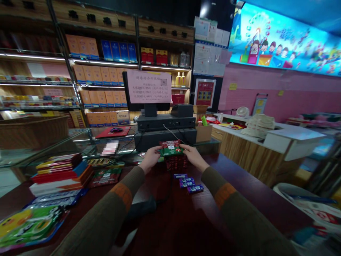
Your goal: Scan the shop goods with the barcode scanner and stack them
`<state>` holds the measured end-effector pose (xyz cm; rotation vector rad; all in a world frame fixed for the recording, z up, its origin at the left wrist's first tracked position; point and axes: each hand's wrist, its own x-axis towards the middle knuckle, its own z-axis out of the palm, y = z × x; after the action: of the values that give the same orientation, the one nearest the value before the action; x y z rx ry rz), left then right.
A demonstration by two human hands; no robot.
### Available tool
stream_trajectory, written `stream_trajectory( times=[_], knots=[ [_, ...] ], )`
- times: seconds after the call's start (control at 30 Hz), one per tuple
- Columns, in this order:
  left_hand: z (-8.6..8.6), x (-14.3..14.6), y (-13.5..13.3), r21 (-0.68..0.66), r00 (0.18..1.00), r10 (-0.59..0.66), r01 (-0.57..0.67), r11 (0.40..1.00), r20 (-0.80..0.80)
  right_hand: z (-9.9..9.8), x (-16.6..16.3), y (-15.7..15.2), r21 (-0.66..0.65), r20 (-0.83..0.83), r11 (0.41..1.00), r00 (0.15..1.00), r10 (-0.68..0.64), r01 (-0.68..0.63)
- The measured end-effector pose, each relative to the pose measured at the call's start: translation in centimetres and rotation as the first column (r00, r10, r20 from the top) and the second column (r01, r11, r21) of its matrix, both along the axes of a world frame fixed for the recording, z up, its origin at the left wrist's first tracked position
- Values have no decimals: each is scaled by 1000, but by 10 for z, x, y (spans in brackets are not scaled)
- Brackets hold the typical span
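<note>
Your left hand [149, 159] and your right hand [195, 157] hold a red-and-green packet [172, 149] between them, out in front of you over the far side of the dark reddish desk [218, 213]. The fingers of each hand grasp one end of it, left and right, and its printed face with a white label is turned up toward you. Right below it stands a stack of dark red packets [177, 164]; you cannot tell from here whether the held packet touches that stack. Nearer to you, just below the stack and a little to its right, small blue-purple packs [187, 182] lie in a loose, staggered column. Off to your left, well apart from your hands, another red-and-green packet [105, 176] lies flat beside a pile of red, white, blue and orange boxes [61, 173]. Closer to you on that side are blue-and-white packets [55, 199] and a green-and-yellow cartoon packet [32, 225]. A dark object [142, 208], too dim to name, lies partly behind your left sleeve [106, 213]. Beyond your hands stands a monitor [150, 110] with a pink printed sign [147, 86] across it, and a cardboard box [204, 133] sits to the right of its base.
</note>
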<state>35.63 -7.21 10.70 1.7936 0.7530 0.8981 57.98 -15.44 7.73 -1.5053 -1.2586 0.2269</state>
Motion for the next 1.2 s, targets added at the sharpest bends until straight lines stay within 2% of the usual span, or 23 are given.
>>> stream_trajectory(
  times=[0.2, 0.3, 0.43, 0.6, 0.77, 0.9, 1.03, 1.13, 1.2],
  knots=[
    [10, -51, 7, -63, 998, 59, -58, 996, 15, 2, -38, 3, 116, 151, 980, 978, 144, -162],
    [10, -78, 6, -111, 992, 89, -78, 991, 95, -1, -62, 6, 151, 215, 974, 968, 132, -166],
    [3, -108, 5, -150, 975, 89, -59, 987, 204, -6, -95, 11, 207, 186, 966, 976, 117, -155],
    [-6, -142, 5, -21, 967, 121, -119, 993, 225, -13, -131, 14, 297, 129, 940, 983, 132, -165],
    [-18, -169, 4, 133, 957, 220, -247, 960, 187, -20, -156, 12, 297, 53, 934, 980, 193, -200],
    [-31, -182, 0, 223, 936, 298, -336, 915, 187, -23, -170, 9, 259, 19, 943, 977, 212, -210],
    [-36, -188, -3, 334, 903, 389, -429, 839, 180, -25, -179, 10, 240, -11, 952, 980, 196, -188],
    [-37, -190, -1, 362, 874, 447, -485, 796, 188, -28, -184, 13, 236, -45, 957, 981, 186, -171],
    [-39, -191, 0, 368, 870, 454, -492, 789, 190, -29, -188, 15, 232, -54, 959, 982, 178, -161]
  ],
)
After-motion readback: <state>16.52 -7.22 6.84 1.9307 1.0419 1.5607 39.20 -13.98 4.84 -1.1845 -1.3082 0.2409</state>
